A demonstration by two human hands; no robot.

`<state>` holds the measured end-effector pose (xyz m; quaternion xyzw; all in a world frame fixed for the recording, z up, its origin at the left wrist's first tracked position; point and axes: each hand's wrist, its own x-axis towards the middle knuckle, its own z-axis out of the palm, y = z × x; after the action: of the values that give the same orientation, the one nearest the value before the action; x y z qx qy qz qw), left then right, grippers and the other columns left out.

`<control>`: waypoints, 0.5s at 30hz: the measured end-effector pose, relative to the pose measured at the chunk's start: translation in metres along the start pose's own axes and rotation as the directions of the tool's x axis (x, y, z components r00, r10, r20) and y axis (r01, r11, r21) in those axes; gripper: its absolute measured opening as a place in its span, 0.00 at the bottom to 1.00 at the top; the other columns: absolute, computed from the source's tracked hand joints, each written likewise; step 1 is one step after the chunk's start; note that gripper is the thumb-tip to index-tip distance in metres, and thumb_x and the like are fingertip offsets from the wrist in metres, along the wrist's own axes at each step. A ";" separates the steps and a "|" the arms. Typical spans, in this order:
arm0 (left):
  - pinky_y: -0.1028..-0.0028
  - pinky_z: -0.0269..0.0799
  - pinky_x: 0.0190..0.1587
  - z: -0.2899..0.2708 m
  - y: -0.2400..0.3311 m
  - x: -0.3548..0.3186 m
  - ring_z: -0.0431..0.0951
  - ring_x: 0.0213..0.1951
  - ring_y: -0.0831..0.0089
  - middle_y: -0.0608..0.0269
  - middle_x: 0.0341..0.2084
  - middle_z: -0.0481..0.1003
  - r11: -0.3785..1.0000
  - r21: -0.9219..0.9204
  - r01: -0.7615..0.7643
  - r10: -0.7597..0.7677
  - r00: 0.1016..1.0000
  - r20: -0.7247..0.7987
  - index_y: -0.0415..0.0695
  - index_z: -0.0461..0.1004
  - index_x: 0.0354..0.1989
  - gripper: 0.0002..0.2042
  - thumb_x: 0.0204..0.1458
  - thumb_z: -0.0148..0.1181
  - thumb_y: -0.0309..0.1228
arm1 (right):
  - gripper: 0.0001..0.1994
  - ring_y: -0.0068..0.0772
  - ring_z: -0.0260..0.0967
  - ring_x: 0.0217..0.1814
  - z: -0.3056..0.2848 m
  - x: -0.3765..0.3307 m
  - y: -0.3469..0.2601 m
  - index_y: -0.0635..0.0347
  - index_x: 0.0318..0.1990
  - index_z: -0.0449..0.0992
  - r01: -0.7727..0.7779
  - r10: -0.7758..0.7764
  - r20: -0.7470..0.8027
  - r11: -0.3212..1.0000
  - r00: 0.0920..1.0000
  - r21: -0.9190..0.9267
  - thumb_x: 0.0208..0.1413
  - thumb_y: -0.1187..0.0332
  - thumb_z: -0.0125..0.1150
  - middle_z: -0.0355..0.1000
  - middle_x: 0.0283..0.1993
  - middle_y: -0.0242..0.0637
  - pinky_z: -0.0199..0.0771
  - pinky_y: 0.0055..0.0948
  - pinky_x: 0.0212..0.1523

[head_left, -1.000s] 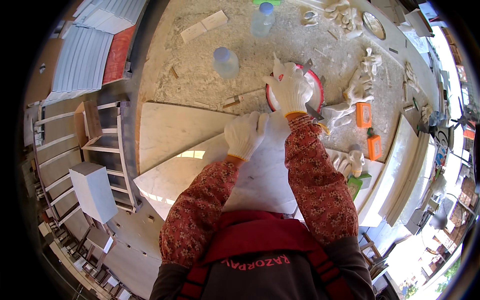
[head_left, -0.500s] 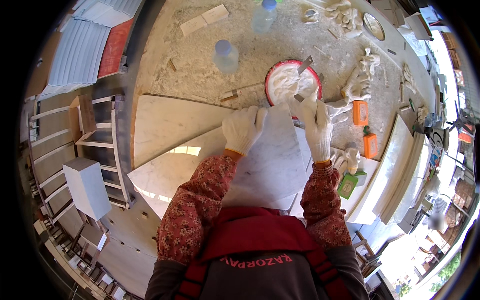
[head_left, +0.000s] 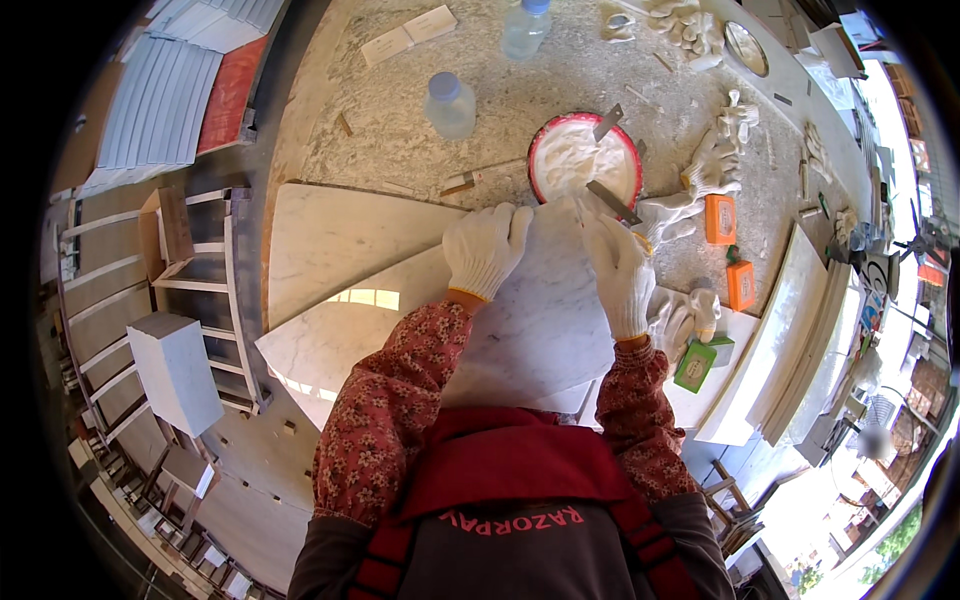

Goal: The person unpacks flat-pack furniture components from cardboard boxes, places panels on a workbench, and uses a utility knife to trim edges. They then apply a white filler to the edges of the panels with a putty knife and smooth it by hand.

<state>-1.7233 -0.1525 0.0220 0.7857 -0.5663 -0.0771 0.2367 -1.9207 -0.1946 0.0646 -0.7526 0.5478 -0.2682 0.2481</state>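
Note:
White knitted gloves cover both my hands. My left hand (head_left: 484, 248) lies on the grey-veined white marble slab (head_left: 530, 325), near its far edge, fingers extended and thumb apart. Over the slab's far right edge, my right hand (head_left: 618, 270) is closed on a flat metal scraper (head_left: 613, 202), its handle hidden by the fingers. Just beyond it stands a red-rimmed tub (head_left: 534, 165) of white paste (head_left: 585, 160). Another metal blade (head_left: 608, 122) leans on the tub's far rim. A second marble slab (head_left: 345, 235) lies to the left, partly under the first.
Two capped plastic bottles (head_left: 450, 108) stand beyond the slabs. Loose gloves (head_left: 712, 165), orange boxes (head_left: 720, 220) and a green box (head_left: 695, 367) lie to the right. Long pale slabs (head_left: 770, 340) are farther right. At left, a metal rack (head_left: 232, 300) stands beside the table.
My right hand has moved back toward me and slightly left, from beside the tub onto the slab's edge, with the scraper now more exposed. My left hand has barely moved.

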 end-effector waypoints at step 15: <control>0.59 0.70 0.22 0.003 -0.003 -0.001 0.77 0.20 0.57 0.60 0.17 0.77 1.000 0.004 -0.011 0.011 1.000 -0.009 0.52 0.78 0.24 0.14 0.59 0.54 0.42 | 0.13 0.48 0.80 0.37 0.005 0.006 0.001 0.58 0.48 0.80 0.110 -0.115 -0.032 0.986 0.993 -0.127 0.58 0.64 0.66 0.80 0.38 0.46 0.78 0.37 0.39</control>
<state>-1.7225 -0.1523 0.0178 0.7834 -0.5696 -0.0713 0.2381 -1.9165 -0.2004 0.0605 -0.7909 0.5249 -0.2619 0.1742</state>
